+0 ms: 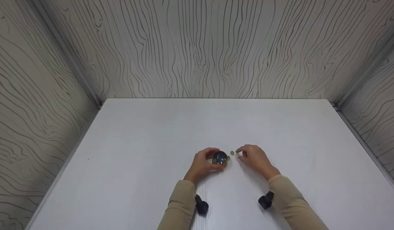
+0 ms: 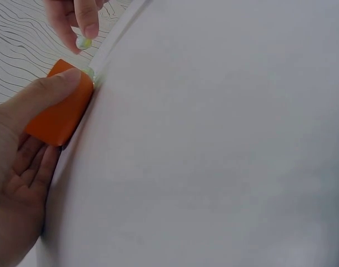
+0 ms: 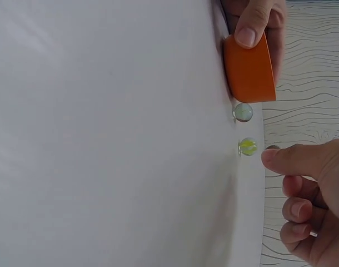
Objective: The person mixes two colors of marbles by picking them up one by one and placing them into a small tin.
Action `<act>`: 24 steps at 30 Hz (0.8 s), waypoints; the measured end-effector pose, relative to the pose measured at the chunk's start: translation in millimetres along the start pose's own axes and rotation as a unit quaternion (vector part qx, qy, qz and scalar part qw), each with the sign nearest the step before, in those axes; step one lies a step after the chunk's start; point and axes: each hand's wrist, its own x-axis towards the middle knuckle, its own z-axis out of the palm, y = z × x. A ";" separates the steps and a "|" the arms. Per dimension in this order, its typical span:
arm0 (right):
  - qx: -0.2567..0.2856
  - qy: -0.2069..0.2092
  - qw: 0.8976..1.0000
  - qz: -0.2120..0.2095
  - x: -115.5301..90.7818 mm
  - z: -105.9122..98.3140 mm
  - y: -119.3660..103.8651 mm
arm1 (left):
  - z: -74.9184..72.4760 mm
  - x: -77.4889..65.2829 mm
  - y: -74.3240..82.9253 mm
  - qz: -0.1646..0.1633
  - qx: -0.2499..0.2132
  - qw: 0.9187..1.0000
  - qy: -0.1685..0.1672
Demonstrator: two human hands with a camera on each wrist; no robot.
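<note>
A small round cup point(image 1: 220, 153), orange outside and dark inside, holds several glass marbles. My left hand point(image 1: 201, 163) grips it from the left side, the thumb point(image 2: 61, 89) lying along its orange wall. On the table just right of the cup are a pale clear marble point(image 3: 243, 112) and a marble with a yellow-green swirl point(image 3: 248, 146). My right hand point(image 1: 255, 159) is right of these, its thumb and index finger pinching another pale glass marble point(image 1: 238, 154). In the right wrist view the thumb hides that pinched marble.
The white table point(image 1: 136, 134) extends widely around both hands. Wood-grain patterned panels point(image 1: 197, 48) stand behind it and at both sides. Black devices point(image 1: 202, 206) are worn on both wrists below the beige sleeves.
</note>
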 end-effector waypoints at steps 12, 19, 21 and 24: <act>0.004 0.005 1.000 -0.010 -1.9 -0.8 -6.0 | 0.0 -1.1 -0.3 0.001 0.002 1.000 0.001; 0.010 0.011 1.000 -0.015 -1.8 -0.5 -10.2 | 0.4 -1.1 -0.3 0.004 -0.007 1.000 0.005; 0.012 0.008 1.000 -0.010 -1.4 -0.3 -11.2 | 0.3 -1.0 0.1 0.005 -0.007 1.000 0.004; 0.011 0.009 1.000 -0.010 -1.2 -0.3 -12.3 | 0.1 -0.7 0.0 0.005 -0.007 1.000 0.003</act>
